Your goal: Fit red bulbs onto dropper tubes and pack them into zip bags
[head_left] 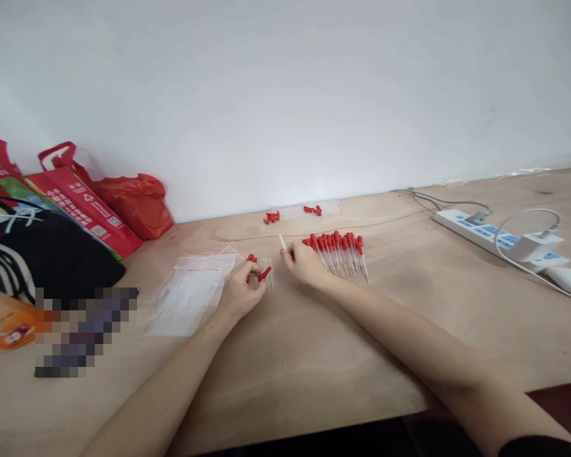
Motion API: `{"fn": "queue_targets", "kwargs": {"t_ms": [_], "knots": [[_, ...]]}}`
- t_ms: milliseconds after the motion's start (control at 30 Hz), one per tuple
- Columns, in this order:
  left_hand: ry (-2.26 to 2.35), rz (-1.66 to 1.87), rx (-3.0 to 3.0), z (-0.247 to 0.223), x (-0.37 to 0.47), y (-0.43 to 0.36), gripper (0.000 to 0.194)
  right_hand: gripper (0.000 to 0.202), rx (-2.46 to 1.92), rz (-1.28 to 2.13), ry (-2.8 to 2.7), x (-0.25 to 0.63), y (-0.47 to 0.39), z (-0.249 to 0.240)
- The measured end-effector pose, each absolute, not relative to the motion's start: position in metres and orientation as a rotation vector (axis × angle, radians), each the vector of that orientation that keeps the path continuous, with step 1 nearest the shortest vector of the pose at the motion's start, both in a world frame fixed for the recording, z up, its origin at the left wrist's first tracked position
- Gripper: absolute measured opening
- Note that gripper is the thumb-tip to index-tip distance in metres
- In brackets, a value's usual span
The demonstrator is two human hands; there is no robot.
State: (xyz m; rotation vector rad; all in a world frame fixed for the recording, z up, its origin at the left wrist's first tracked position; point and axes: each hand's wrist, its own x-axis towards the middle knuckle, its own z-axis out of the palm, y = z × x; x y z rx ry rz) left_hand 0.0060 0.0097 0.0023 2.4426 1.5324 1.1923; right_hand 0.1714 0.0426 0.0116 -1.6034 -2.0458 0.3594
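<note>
Between the thumb and fingers of my left hand point(242, 289) is a red rubber dropper bulb point(264, 274). My right hand point(304, 261) pinches a thin clear dropper tube point(282, 242), whose pale end sticks up past the fingertips. Several bare clear tubes point(269, 266) lie beside my left hand, with another red bulb point(251, 258) just behind its fingers. To the right of my right hand lies a row of droppers point(340, 251), clear tubes with red bulbs on their far ends.
Clear zip bags point(190, 292) lie left of my left hand. Loose red bulbs point(271, 217) sit near the wall, by another small bag point(330, 207). A power strip point(485, 231) with cables is at right. Shopping bags point(83, 203) and a black bag point(52, 254) stand at left.
</note>
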Motion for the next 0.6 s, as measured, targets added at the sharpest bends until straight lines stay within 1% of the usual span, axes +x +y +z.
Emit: {"fn": "queue_targets", "kwargs": {"t_ms": [100,167,233,333,400,600], "knots": [[1.418,1.133,2.402,-0.003,0.014,0.005,0.033,0.020,-1.295,0.323,-2.081,0.208,0.028,-0.002],[1.358,1.068,2.404,-0.006,0.022,-0.001,0.040,0.020,-1.182,0.255,-2.126,0.234,0.017,-0.014],[1.338,0.996,2.411,-0.008,0.031,-0.007,0.036,0.023,-1.131,0.181,-2.167,0.255,0.006,-0.024],[1.293,0.942,2.439,-0.010,0.043,-0.014,0.021,0.024,-1.093,0.155,-2.220,0.273,-0.008,-0.027],[1.261,0.942,2.464,-0.011,0.049,-0.016,0.016,0.024,-1.097,0.146,-2.240,0.274,-0.015,-0.025],[1.200,0.955,2.458,-0.014,0.050,-0.017,0.016,0.022,-1.073,0.101,-2.294,0.259,-0.022,-0.017]]}}
